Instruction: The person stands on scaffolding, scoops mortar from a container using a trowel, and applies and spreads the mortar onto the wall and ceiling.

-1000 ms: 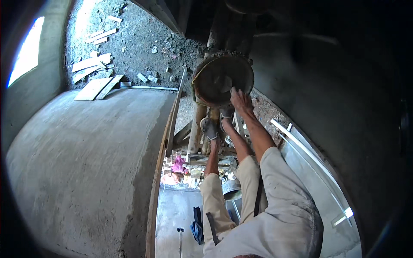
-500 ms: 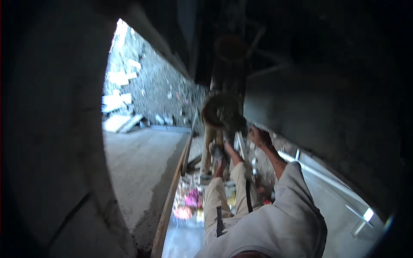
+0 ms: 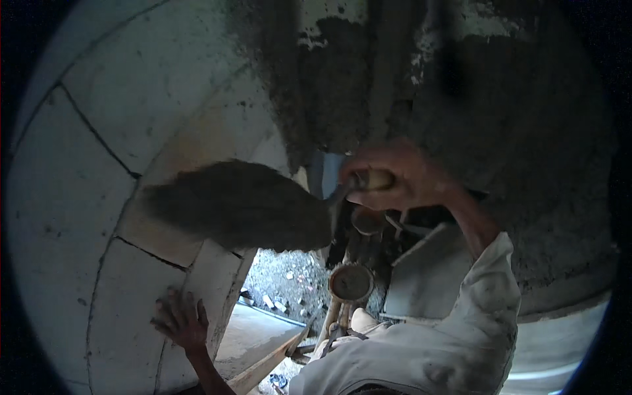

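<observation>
My right hand (image 3: 411,179) is closed round the light handle of a trowel (image 3: 372,180). The blade reaches out to the left in front of the wall, its surface hidden under a dark grey heap of wet mortar (image 3: 243,207), slightly blurred. Lower left, my left hand (image 3: 181,321) lies with fingers spread against a pale block wall (image 3: 56,243). Dark, rough mortar (image 3: 336,92) covers the wall surface at the top, ahead of my right hand.
Below stands a round pan (image 3: 351,283) on wooden poles, with another round container (image 3: 368,220) beyond it. A plank edge (image 3: 263,362) runs beside a concrete slab (image 3: 253,336) down to the left. Rubble ground (image 3: 286,276) shows through the gap.
The view has swung up to the wall. My right hand has risen from beside the pan and now holds out the loaded trowel. My left hand has come into view on the blocks.
</observation>
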Demonstrator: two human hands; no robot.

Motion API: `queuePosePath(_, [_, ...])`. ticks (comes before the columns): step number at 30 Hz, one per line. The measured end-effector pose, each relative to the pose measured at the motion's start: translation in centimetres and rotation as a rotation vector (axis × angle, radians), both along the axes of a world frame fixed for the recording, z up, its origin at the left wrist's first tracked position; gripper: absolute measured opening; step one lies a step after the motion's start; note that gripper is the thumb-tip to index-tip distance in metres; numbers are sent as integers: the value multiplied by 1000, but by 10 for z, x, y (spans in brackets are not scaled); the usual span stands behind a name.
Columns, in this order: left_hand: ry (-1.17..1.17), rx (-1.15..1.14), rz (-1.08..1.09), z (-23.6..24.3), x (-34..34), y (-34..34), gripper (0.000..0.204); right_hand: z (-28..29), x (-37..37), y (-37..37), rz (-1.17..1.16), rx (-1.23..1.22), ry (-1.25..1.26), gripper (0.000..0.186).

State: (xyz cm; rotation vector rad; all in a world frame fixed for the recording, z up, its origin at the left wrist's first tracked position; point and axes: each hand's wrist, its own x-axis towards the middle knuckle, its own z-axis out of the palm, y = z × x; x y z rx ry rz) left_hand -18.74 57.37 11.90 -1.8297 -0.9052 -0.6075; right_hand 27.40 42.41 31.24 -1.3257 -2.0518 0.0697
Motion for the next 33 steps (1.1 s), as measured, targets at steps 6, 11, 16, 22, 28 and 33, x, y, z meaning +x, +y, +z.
queuePosePath(6, [-2, 21, -52, -3, 12, 3, 37, 103, -6, 37, 402, -87, 162, 31])
queuePosePath(11, [-8, 44, -56, -5, 6, 3, 40, 37, 107, 82, -44, -237, 653, 40])
queuePosePath(16, [-9, -23, -3, -6, 13, 2, 49, 41, 216, -63, -1144, 201, -977, 42])
queuePosePath(22, [-17, -48, -28, -20, -1, 11, 47, 17, 164, -193, -1447, 158, 316, 41])
queuePosePath(28, [47, 4, -157, 19, 32, 9, 54, -305, 101, -161, -1192, -884, 159, 31])
queuePosePath(33, [394, 87, 108, -7, -11, 21, 49, -628, 59, -116, -995, -1262, -328, 25])
